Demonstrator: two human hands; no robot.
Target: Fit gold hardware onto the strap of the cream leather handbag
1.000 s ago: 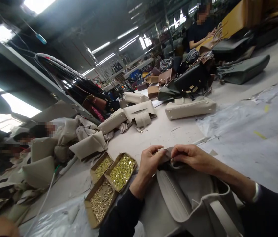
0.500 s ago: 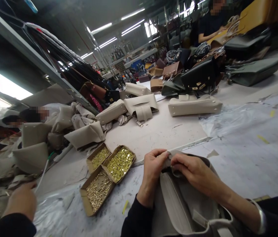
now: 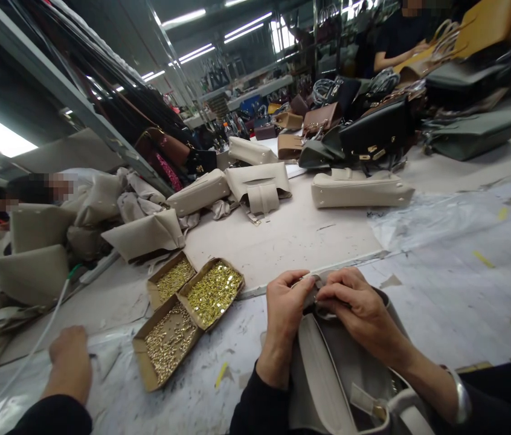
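Two hands [image 3: 285, 308] [image 3: 359, 311], fingers pinched [image 3: 310, 283], gripping grey bag [image 3: 325, 371]

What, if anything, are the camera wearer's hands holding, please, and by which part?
The left hand and right hand pinch a grey bag by its far edge.

A grey-beige bag [image 3: 350, 368] sits open at 5 o'clock in the view, its edge pinched up at the bag's 12 o'clock. A long pale strip [image 3: 322, 365] runs toward 6; a looped handle [image 3: 412, 417] curves at 4.
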